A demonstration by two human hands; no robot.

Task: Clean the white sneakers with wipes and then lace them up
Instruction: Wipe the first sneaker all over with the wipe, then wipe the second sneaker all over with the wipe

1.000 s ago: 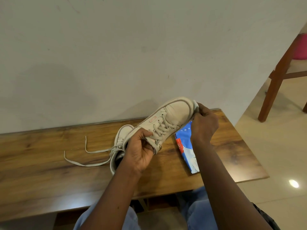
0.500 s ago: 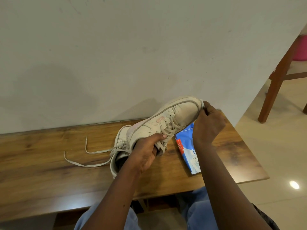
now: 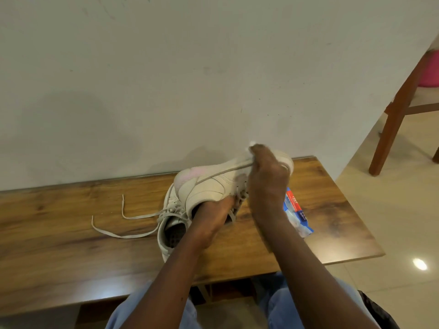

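Over the tabletop's [image 3: 59,222] far edge, the left hand [image 3: 211,219] clamps its fingers on a sneaker [image 3: 209,186] at the laces. The right hand [image 3: 268,176], blurred, curls its fingers round a wipe [image 3: 251,144] against the sole. A second sneaker [image 3: 169,224] lies beneath.

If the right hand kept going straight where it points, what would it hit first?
Probably the wall behind the bench: the right hand lies across the toe end of the raised sneaker; depth is unclear.

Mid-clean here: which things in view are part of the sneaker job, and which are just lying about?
In the job: held sneaker, left hand gripping it, right hand pressing a wipe on it, second sneaker on the table, its loose lace, wipes pack.
Lying about: wooden chair, pink object beyond it.
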